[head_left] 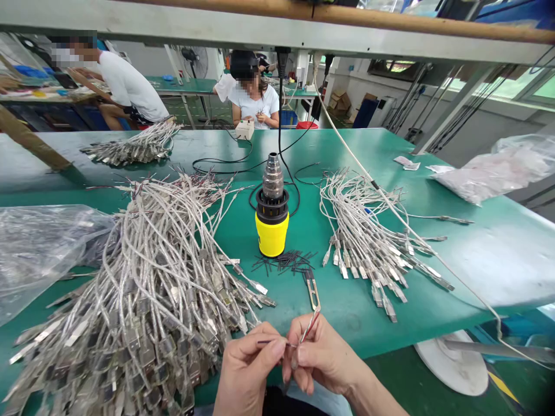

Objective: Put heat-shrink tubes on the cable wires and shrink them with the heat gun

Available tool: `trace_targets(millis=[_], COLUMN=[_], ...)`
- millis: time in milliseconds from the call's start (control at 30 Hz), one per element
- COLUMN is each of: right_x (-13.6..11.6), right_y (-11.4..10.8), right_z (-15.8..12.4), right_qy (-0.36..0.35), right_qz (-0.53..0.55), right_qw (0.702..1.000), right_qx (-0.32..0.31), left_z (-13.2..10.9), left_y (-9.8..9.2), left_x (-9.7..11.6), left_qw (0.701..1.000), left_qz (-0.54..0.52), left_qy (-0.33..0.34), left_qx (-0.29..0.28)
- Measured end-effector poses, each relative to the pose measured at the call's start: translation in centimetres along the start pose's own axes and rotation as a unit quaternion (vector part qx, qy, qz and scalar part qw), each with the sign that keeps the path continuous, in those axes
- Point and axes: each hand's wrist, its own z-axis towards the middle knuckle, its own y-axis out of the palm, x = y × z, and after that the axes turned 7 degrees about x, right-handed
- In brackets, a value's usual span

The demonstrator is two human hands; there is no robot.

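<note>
**Thin dark lead (269, 342) pinched level between both hands, striped wire rising from the right**

Head view: the left hand (247, 365) and right hand (323, 359) sit close together at the bottom centre, over the near edge of the green workbench (347, 315). The left thumb and forefinger are closed on the lead, with the other fingers loosely curled. The right thumb and forefinger pinch the lower end of a red-and-white twisted wire (311, 328).

The lead's long axis runs almost level across the view. Its free end points left, past the left fingertips, so the left hand is nearer that end. The twisted wire climbs up and away from the right hand, its tip just short of a small pair of metal tweezers (312, 292) lying on the bench. Fingers hide whether lead and wire join.

Farther out, a yellow-based heat gun (272, 231) stands upright among scattered short black sleeves (284, 261). Bundles of braided wires with metal tabs (147, 289) lie to the left, and another bundle (368, 242) lies to the right.
</note>
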Motion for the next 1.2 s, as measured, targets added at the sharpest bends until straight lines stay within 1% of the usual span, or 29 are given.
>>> trace_targets(millis=[467,700,900,1067,1200], right_x=[0.8,0.8,0.6,1.1,1.7], right_y=[-0.6,-0.7,-0.1,0.0,0.1], right_z=[0.2,0.0,-0.2,0.0,-0.1], right_qy=[0.008,0.018,0.001,-0.018,-0.052], right_qz=[0.017,0.036,0.022,-0.005,-0.039], right_qw=[1.0,0.999,0.999,0.997,0.993], right_qx=[0.006,0.013,0.038,0.069,0.102], left_z=[0.1,0.0,0.2,0.4,0.5], left_y=[0.1,0.2,0.0,-0.3,-0.7], left_x=[-0.2,0.0,-0.1,-0.1,0.1], left_qw=[1.0,1.0,0.999,0.997,0.994], left_qz=[0.009,0.01,0.007,0.058,0.088], left_qy=[-0.019,-0.009,0.03,0.041,0.061], left_qx=[0.0,-0.002,-0.02,-0.041,-0.033])
